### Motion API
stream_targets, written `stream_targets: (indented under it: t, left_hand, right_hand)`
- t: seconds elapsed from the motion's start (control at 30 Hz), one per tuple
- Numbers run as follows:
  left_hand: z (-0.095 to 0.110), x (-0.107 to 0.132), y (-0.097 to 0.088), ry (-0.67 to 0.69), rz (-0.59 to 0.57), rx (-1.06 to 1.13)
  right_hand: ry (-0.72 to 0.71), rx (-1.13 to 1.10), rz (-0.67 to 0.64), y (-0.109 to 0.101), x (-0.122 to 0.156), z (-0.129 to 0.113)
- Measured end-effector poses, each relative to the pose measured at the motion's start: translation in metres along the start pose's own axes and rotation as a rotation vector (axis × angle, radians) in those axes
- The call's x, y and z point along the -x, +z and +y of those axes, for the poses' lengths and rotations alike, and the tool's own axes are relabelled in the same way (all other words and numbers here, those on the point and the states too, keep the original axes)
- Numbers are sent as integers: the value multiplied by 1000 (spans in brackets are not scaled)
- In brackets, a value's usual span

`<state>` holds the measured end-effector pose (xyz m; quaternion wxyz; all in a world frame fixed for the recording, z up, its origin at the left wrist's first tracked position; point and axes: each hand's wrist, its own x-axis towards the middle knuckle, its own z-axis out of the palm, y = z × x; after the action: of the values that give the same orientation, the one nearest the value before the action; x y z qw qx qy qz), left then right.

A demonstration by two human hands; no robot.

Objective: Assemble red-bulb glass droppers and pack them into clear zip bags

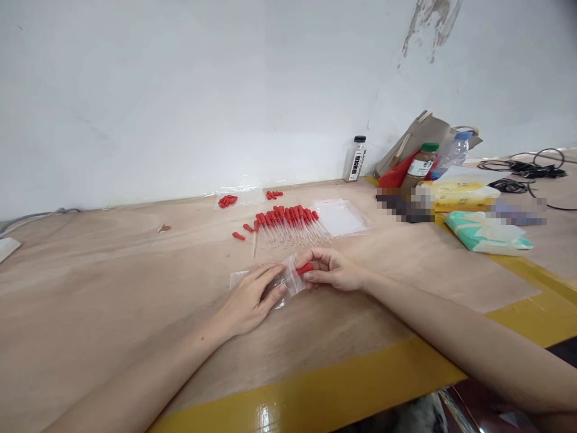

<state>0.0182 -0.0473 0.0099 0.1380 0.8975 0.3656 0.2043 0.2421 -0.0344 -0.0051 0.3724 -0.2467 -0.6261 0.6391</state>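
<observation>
My right hand point(331, 270) pinches the red rubber bulb point(305, 269) of a dropper between thumb and fingers. The bulb is at the mouth of a clear zip bag point(293, 278), and the dropper's stem is hard to make out through the plastic. My left hand point(256, 299) holds the bag on the table, its fingers over the top and its thumb at the near side. Just beyond my hands lies a row of glass droppers point(288, 225) with red bulbs. A loose red bulb point(238, 236) lies left of the row.
More red bulbs lie on a clear bag point(228, 201) at the back. Flat clear bags point(345, 218) lie right of the droppers. Bottles point(356, 159), a tote bag point(412, 141), tissue packs point(484, 231) and black cables point(527, 171) stand or lie at right. Yellow tape point(315, 391) covers the table's front edge.
</observation>
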Motion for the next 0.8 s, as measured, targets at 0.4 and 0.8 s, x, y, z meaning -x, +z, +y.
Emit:
stream_targets:
  t: [0.4,0.8]
  left_hand:
    - [-27,17,-29,96,-124,20]
    - [-35,22,-24,121,-152,19]
  right_hand:
    - [183,-57,49,-12,1,-9]
    - [90,13,224,-9,5,-1]
